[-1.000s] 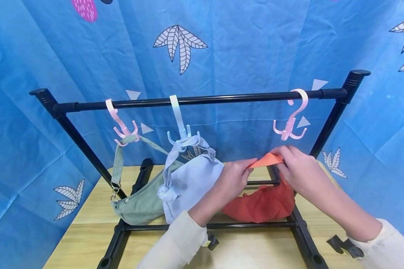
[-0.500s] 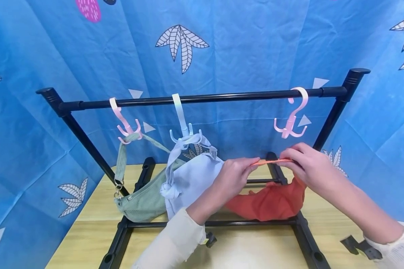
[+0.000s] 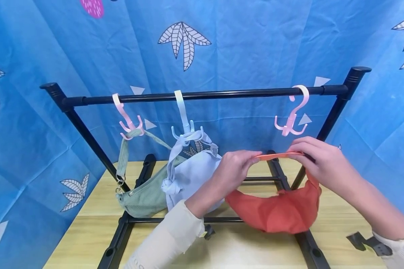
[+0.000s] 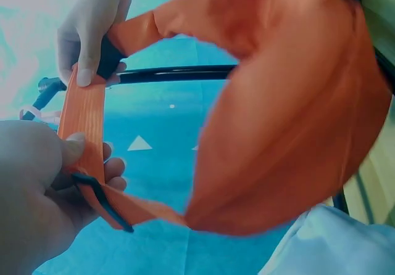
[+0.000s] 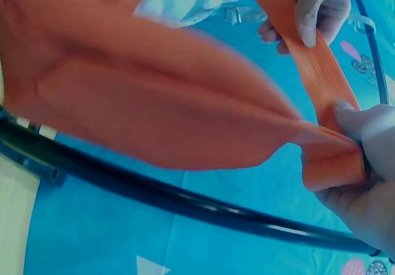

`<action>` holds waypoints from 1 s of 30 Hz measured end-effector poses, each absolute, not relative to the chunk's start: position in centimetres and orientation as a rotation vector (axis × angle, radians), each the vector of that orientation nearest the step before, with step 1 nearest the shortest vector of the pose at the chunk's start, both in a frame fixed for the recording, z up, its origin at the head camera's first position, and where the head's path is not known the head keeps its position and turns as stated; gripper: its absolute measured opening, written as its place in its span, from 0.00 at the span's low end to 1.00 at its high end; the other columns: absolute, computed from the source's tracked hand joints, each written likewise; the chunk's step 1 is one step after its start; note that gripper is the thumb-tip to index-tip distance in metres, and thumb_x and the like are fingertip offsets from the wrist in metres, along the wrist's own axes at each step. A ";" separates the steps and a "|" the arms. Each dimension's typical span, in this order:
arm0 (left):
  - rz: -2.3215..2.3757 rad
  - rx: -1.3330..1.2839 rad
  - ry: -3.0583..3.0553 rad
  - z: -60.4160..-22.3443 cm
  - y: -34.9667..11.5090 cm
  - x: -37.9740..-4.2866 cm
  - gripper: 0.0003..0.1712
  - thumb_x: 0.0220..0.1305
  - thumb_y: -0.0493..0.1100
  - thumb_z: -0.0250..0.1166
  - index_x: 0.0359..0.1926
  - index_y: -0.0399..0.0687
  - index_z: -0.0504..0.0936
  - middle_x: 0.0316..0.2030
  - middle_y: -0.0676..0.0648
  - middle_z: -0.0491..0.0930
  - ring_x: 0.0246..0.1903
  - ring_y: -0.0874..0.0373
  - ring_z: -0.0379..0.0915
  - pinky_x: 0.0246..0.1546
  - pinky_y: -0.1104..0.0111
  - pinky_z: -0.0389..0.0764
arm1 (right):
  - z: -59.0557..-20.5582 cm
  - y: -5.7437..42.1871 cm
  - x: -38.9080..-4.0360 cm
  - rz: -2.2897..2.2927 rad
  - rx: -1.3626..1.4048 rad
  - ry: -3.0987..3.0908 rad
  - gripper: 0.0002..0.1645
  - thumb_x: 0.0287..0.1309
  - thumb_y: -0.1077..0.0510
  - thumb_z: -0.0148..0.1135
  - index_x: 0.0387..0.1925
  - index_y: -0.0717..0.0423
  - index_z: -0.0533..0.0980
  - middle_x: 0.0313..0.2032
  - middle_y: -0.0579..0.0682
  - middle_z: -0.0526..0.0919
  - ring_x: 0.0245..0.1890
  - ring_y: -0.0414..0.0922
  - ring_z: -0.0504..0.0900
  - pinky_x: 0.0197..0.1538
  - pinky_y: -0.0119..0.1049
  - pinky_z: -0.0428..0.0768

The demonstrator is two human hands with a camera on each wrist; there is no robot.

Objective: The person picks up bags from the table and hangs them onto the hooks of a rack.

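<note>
My left hand (image 3: 233, 170) and right hand (image 3: 318, 158) pinch an orange strap (image 3: 279, 156), stretched between them. From it hangs a red-orange cloth shoulder bag (image 3: 272, 213), its lower edge overlapping the rack's front bar. A dark slider buckle (image 4: 102, 201) sits on the strap beside my left hand in the left wrist view. Thumb on top, my right hand (image 5: 376, 176) grips the strap where it doubles over in the right wrist view. Above my right hand, a pink hook (image 3: 290, 121) with several prongs hangs from the rack's top bar, bearing nothing.
The black rack (image 3: 239, 93) stands on a wooden table (image 3: 91, 209) before a blue curtain (image 3: 249, 45). At left, a green corduroy bag (image 3: 148, 200) hangs on a pink hook (image 3: 129, 125); beside it, a light blue bag (image 3: 192, 179) hangs on a blue hook (image 3: 183, 116).
My hands have drawn apart, the right one moving right and slightly up, so more strap shows between them. The bag has shifted right and now hangs in front of the lower bar.
</note>
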State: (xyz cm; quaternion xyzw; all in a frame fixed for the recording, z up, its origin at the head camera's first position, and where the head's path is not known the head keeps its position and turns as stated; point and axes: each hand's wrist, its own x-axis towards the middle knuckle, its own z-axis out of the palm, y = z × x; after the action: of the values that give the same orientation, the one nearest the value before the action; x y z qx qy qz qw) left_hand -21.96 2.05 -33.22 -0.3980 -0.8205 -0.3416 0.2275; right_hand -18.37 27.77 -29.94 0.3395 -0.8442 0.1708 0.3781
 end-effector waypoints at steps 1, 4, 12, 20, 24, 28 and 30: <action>-0.939 -1.099 -2.259 -33.1 2.0 -22.0 0.16 0.71 0.39 0.66 0.57 0.43 0.87 0.49 0.45 0.91 0.51 0.55 0.89 0.55 0.70 0.85 | -29.9 27.9 -18.4 0.436 0.861 -2.156 0.37 0.72 0.31 0.45 0.42 0.55 0.87 0.38 0.49 0.89 0.37 0.45 0.84 0.53 0.06 0.68; -0.945 -1.114 -2.238 -32.6 2.0 -22.0 0.15 0.71 0.39 0.66 0.56 0.43 0.87 0.49 0.45 0.91 0.51 0.55 0.89 0.55 0.70 0.85 | -29.6 28.4 -18.3 0.430 0.853 -2.146 0.37 0.72 0.31 0.46 0.42 0.55 0.87 0.38 0.50 0.90 0.37 0.45 0.85 0.56 0.06 0.67; -0.892 -1.150 -2.198 -31.2 2.1 -21.8 0.14 0.71 0.40 0.67 0.54 0.44 0.89 0.47 0.46 0.91 0.49 0.57 0.89 0.54 0.73 0.85 | -28.8 29.5 -17.7 0.374 0.832 -2.156 0.42 0.74 0.28 0.41 0.43 0.55 0.87 0.37 0.49 0.90 0.37 0.37 0.81 0.53 0.06 0.68; -0.842 -1.173 -2.177 -29.8 2.3 -21.7 0.13 0.70 0.40 0.68 0.53 0.44 0.89 0.47 0.47 0.91 0.49 0.58 0.89 0.55 0.74 0.84 | -28.0 30.3 -17.5 0.305 0.812 -2.189 0.43 0.74 0.28 0.39 0.43 0.56 0.86 0.36 0.49 0.89 0.34 0.41 0.82 0.51 0.06 0.68; -0.829 -1.181 -2.158 -29.2 2.3 -21.8 0.13 0.70 0.40 0.68 0.52 0.44 0.89 0.46 0.47 0.91 0.49 0.58 0.89 0.55 0.74 0.84 | -27.7 30.7 -17.4 0.276 0.782 -2.218 0.41 0.73 0.29 0.39 0.43 0.56 0.86 0.36 0.50 0.88 0.33 0.44 0.84 0.52 0.04 0.65; -0.827 -1.186 -2.145 -28.5 2.4 -21.9 0.12 0.69 0.40 0.69 0.51 0.44 0.90 0.45 0.47 0.91 0.48 0.58 0.89 0.53 0.74 0.85 | -27.4 31.1 -17.3 0.271 0.760 -2.242 0.34 0.71 0.35 0.45 0.44 0.57 0.86 0.36 0.51 0.88 0.33 0.46 0.84 0.53 0.03 0.62; -0.830 -1.188 -2.142 -28.3 2.5 -21.9 0.12 0.69 0.40 0.69 0.51 0.44 0.90 0.45 0.47 0.91 0.48 0.58 0.89 0.53 0.73 0.85 | -27.2 31.3 -17.3 0.266 0.757 -2.252 0.29 0.69 0.39 0.50 0.44 0.57 0.85 0.37 0.52 0.88 0.33 0.47 0.84 0.52 0.03 0.62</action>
State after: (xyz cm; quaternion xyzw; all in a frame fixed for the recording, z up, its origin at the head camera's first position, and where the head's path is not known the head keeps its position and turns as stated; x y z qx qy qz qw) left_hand -21.95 2.47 -28.28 -0.4417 -0.7965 -0.3086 0.2742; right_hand -17.34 31.29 -27.20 0.2945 -0.8763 0.1037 0.3669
